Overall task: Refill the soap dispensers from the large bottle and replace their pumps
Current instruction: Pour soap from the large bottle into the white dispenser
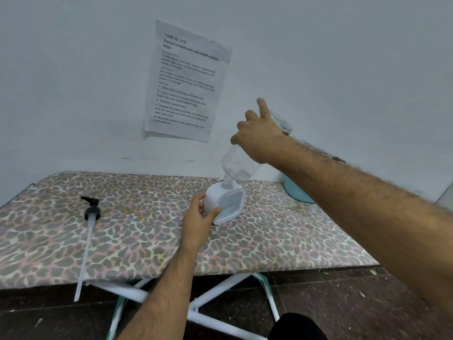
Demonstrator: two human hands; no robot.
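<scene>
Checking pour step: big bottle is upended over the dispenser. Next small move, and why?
Probably keep the large bottle tipped, neck in the white dispenser, until it drains. The right hand grips it inverted, the left hand steadies the dispenser, and the pump lies apart on the table.

Facing you, a white printed paper sheet [186, 81] taped to the pale wall reads "TASK ID: 3797" and "Portion mixed nuts into small ziplock bags", then five numbered steps starting "Open the large bag of mixed nuts".
</scene>
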